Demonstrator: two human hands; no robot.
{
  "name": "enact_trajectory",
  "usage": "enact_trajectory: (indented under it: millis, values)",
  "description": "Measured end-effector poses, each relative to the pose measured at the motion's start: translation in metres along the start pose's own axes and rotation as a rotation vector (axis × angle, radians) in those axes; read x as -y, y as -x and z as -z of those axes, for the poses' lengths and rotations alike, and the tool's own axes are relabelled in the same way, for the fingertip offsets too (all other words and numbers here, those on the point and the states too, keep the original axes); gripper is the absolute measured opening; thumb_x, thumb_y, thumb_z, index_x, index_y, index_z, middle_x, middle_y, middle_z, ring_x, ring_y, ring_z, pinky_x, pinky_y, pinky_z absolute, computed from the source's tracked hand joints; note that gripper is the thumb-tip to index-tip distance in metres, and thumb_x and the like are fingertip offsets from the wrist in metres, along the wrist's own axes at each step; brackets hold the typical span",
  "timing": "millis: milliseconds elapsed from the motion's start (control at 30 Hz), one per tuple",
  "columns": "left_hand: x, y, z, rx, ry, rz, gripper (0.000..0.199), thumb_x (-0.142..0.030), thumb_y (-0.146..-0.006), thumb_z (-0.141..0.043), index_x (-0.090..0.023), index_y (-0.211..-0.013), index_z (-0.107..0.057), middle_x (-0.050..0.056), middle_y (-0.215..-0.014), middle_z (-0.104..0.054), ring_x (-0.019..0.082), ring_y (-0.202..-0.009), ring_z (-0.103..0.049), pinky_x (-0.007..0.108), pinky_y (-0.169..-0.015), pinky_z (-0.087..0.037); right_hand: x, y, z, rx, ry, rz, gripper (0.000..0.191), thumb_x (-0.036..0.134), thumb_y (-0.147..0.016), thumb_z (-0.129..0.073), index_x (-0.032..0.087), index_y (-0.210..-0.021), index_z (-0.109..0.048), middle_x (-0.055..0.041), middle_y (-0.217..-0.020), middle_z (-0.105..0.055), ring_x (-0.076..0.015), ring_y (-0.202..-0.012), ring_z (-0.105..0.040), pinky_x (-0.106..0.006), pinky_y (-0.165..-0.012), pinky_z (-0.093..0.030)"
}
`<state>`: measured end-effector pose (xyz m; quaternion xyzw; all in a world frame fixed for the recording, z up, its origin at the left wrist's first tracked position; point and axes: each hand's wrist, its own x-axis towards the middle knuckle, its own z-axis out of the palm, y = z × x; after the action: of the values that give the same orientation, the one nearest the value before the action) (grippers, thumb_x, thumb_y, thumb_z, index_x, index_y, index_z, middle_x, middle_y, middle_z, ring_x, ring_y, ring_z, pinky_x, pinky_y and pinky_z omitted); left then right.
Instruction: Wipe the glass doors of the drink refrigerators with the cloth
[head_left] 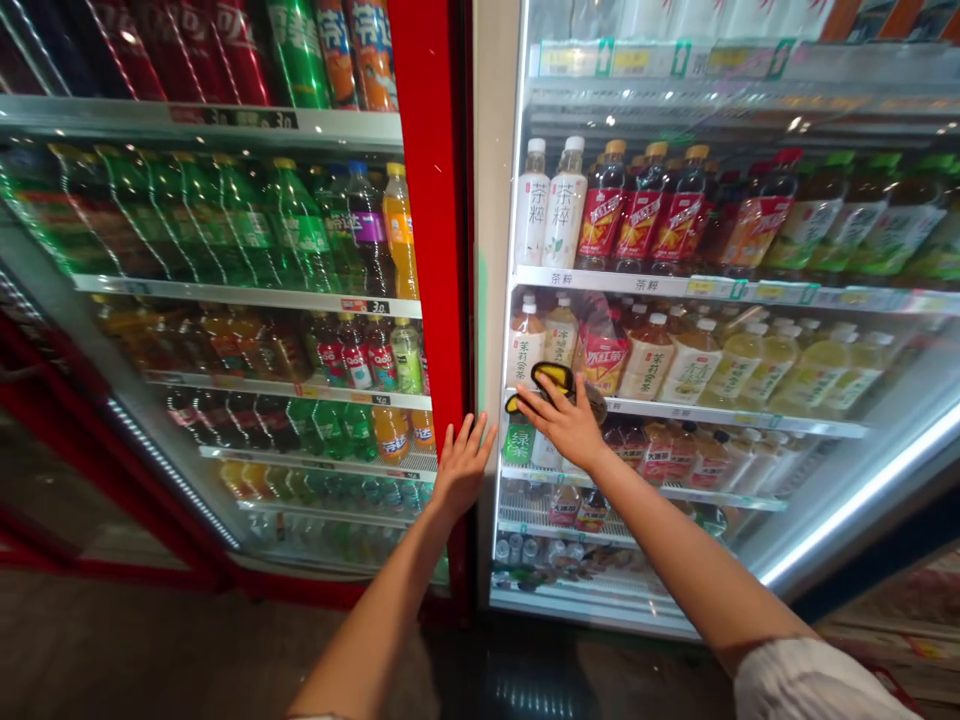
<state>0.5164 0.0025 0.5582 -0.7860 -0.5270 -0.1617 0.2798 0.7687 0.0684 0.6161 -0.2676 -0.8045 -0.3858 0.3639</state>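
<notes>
My left hand [463, 468] lies open with fingers spread on the pale frame of the right-hand cooler, near the red frame [433, 200] of the left-hand cooler. My right hand [564, 422] is stretched out against the right cooler's glass door [675, 350], fingers apart. At its fingertips is a black-rimmed yellow shape [551, 378]; I cannot make out whether it is an object or a mark on the glass. A dark grey patch shows beside the hand. Behind the glass stand white-labelled tea bottles [649, 355] and a red-labelled bottle [604, 350].
Green soda bottles [300, 225] and cans [296, 55] fill shelves in the left cooler. White-capped bottles [568, 200] stand on an upper shelf of the right cooler. A lit strip [862, 500] runs along its right side. Dark floor [187, 650] lies below.
</notes>
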Motion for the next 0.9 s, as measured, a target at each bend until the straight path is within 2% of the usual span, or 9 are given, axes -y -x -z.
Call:
enact_trajectory:
  millis: [67,133,200,333,433,533,700,800,900]
  values:
    - [0.001,-0.001,0.001,-0.011,-0.005,0.003,0.086,-0.011,-0.085,-0.052,-0.022,-0.164,-0.02,0.011,-0.169,-0.013,0.03,-0.158,-0.006,0.061,-0.128,-0.016,-0.009,-0.028,0.008,-0.054,0.02,-0.139,0.041,0.019,-0.103,-0.051,0.031,-0.142,-0.058,-0.0054,-0.159,-0.049,-0.0293,-0.158,-0.019,-0.072,-0.123,0.004]
    - [0.001,-0.003,0.003,-0.03,-0.014,0.001,0.085,-0.011,-0.086,-0.052,-0.02,-0.164,-0.02,0.012,-0.17,-0.013,0.03,-0.158,-0.005,0.06,-0.128,-0.016,-0.011,-0.046,0.012,-0.071,0.019,-0.214,0.042,0.019,-0.106,-0.046,0.03,-0.145,-0.055,-0.0076,-0.16,-0.047,-0.0318,-0.158,-0.019,-0.073,-0.122,-0.005]
    - [-0.001,-0.005,0.003,-0.05,-0.02,0.001,0.083,-0.011,-0.087,-0.052,-0.019,-0.164,-0.021,0.012,-0.17,-0.014,0.03,-0.158,-0.004,0.059,-0.128,-0.017,-0.004,-0.046,0.01,-0.037,0.0,-0.171,0.042,0.018,-0.106,-0.043,0.03,-0.145,-0.055,-0.0075,-0.158,-0.05,-0.0317,-0.156,-0.027,-0.073,-0.122,-0.012]
    - [-0.004,-0.003,0.001,-0.077,-0.027,0.012,0.079,-0.012,-0.087,-0.052,-0.02,-0.162,-0.029,0.012,-0.169,-0.017,0.03,-0.158,-0.009,0.059,-0.128,-0.02,0.022,-0.008,-0.005,0.048,-0.047,0.071,0.04,0.017,-0.104,-0.044,0.033,-0.137,-0.062,-0.0023,-0.15,-0.06,-0.0269,-0.144,-0.048,-0.067,-0.125,-0.019]
    - [-0.004,0.001,0.003,-0.073,-0.05,-0.009,0.071,-0.011,-0.088,-0.05,-0.019,-0.158,-0.039,0.012,-0.169,-0.021,0.03,-0.158,-0.011,0.059,-0.127,-0.023,0.032,0.012,-0.015,0.041,-0.059,0.169,0.036,0.018,-0.104,-0.046,0.034,-0.129,-0.067,0.0033,-0.146,-0.063,-0.0227,-0.138,-0.055,-0.06,-0.128,-0.02]
    - [-0.002,0.004,0.007,-0.066,-0.065,-0.006,0.071,-0.01,-0.089,-0.047,-0.018,-0.158,-0.037,0.012,-0.169,-0.023,0.03,-0.158,-0.009,0.058,-0.127,-0.023,0.025,0.0,-0.017,0.026,-0.063,0.145,0.037,0.017,-0.104,-0.047,0.033,-0.133,-0.065,0.0019,-0.148,-0.061,-0.0233,-0.142,-0.051,-0.063,-0.128,-0.018]
    - [0.004,0.002,0.012,-0.056,-0.032,0.017,0.077,-0.009,-0.088,-0.047,-0.015,-0.162,-0.026,0.013,-0.17,-0.018,0.03,-0.159,-0.002,0.061,-0.128,-0.019,0.008,-0.049,-0.016,-0.034,-0.07,-0.081,0.048,0.016,-0.102,-0.05,0.031,-0.147,-0.053,-0.0064,-0.153,-0.056,-0.0275,-0.15,-0.039,-0.071,-0.125,-0.01]
    - [0.006,0.002,0.015,-0.057,-0.023,0.045,0.078,-0.011,-0.09,-0.047,-0.011,-0.163,-0.02,0.015,-0.17,-0.016,0.03,-0.159,0.0,0.061,-0.128,-0.017,0.014,-0.053,-0.019,-0.038,-0.062,-0.042,0.046,0.016,-0.103,-0.049,0.03,-0.147,-0.054,-0.0058,-0.15,-0.059,-0.0254,-0.147,-0.043,-0.068,-0.127,-0.006]
    - [0.007,0.006,0.016,-0.072,-0.016,0.054,0.077,-0.01,-0.092,-0.044,-0.011,-0.164,-0.015,0.015,-0.17,-0.017,0.029,-0.159,-0.001,0.061,-0.128,-0.018,0.033,-0.034,-0.029,-0.016,-0.1,0.065,0.045,0.015,-0.101,-0.05,0.027,-0.144,-0.057,-0.0067,-0.146,-0.063,-0.0252,-0.141,-0.05,-0.066,-0.127,-0.014]
